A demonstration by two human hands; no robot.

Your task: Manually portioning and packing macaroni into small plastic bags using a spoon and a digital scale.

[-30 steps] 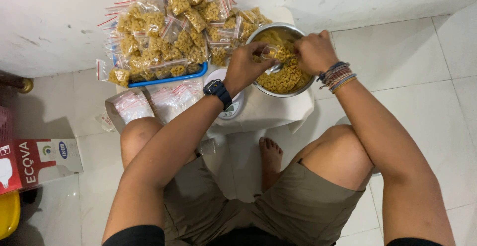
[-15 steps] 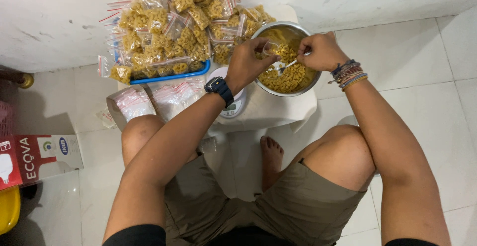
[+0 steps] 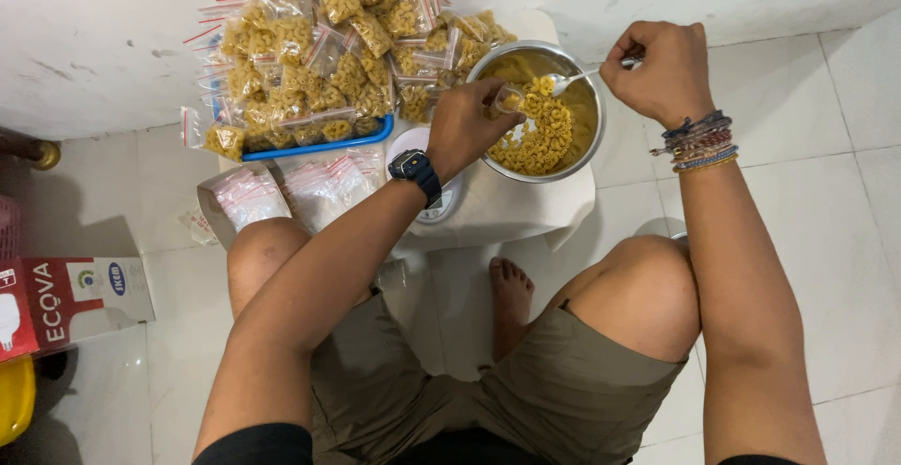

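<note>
Step in hand: filling, by the look of it. The right hand point(image 3: 659, 69) pinches a spoon point(image 3: 574, 77) loaded with pasta point(image 3: 537, 132) over the metal bowl point(image 3: 589, 118).
Left hand point(image 3: 466, 125): fingers curled, pinching a small clear bag point(image 3: 510, 99) at the bowl's rim.
Next move calls for: tipping the spoon squarely into the bag's mouth, no spill.
Packages: filled bags point(image 3: 310, 71) with red seal strips heaped on a blue tray point(image 3: 324, 145); empty bags point(image 3: 253, 195) by the left knee.
Far left: a red-and-white carton point(image 3: 70, 298) on the floor.

Filled pasta bags point(image 3: 310, 61) heaped on a blue tray point(image 3: 319, 146), empty bags point(image 3: 249, 193) stacked just in front, a scale point(image 3: 436, 204) beside them, a red-and-white box point(image 3: 66, 301) on the floor point(image 3: 826, 221) well apart.
</note>
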